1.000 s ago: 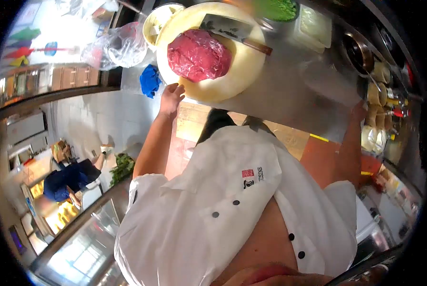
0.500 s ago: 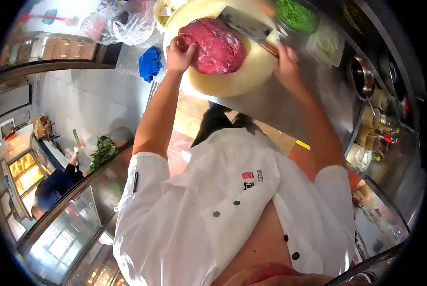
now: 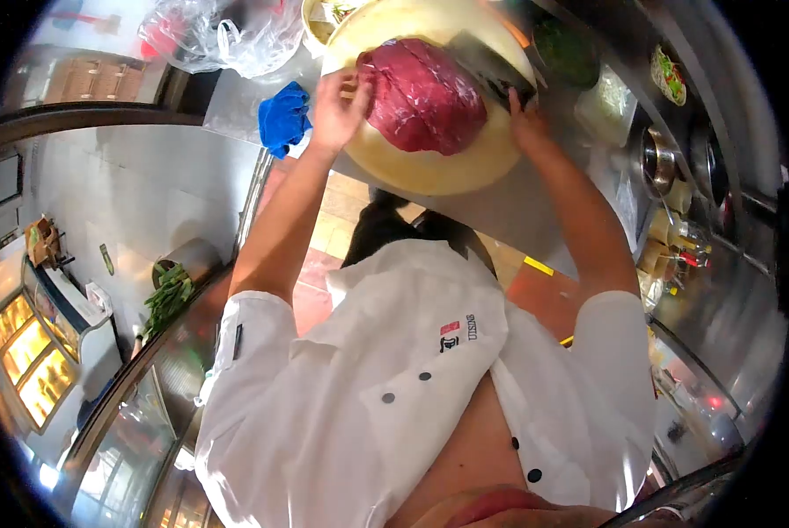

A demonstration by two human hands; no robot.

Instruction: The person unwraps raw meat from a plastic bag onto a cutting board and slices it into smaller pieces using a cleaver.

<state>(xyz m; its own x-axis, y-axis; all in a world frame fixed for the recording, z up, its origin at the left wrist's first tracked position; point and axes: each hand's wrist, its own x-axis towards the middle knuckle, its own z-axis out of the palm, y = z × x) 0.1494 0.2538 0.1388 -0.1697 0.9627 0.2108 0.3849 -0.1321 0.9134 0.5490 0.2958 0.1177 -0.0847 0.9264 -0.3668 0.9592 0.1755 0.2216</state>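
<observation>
A large piece of raw red meat (image 3: 425, 97) lies on a round, pale yellow cutting board (image 3: 429, 179). My left hand (image 3: 338, 110) is at its left edge, the fingers bent and gripping the side of the meat. On the other side, my right hand (image 3: 527, 123) is closed around the handle of a cleaver (image 3: 491, 69). The dark, wide blade lies close along the meat's upper right side, low over the board. Whether it touches the meat I cannot tell. My fingers mostly hide the handle.
Left of the board are a crumpled blue cloth (image 3: 284, 119) and clear plastic bags (image 3: 236, 40). A bowl (image 3: 318, 28) stands behind it. To the right are a container of greens (image 3: 566, 53), a clear tub (image 3: 607, 104) and a metal pot (image 3: 658, 160). Green vegetables (image 3: 169, 295) stick out of a bin at left.
The view has shifted, so the board and meat appear farther right and lower. The cleaver's blade has turned and sits closer along the meat. A person at the far left is now mostly out of sight.
</observation>
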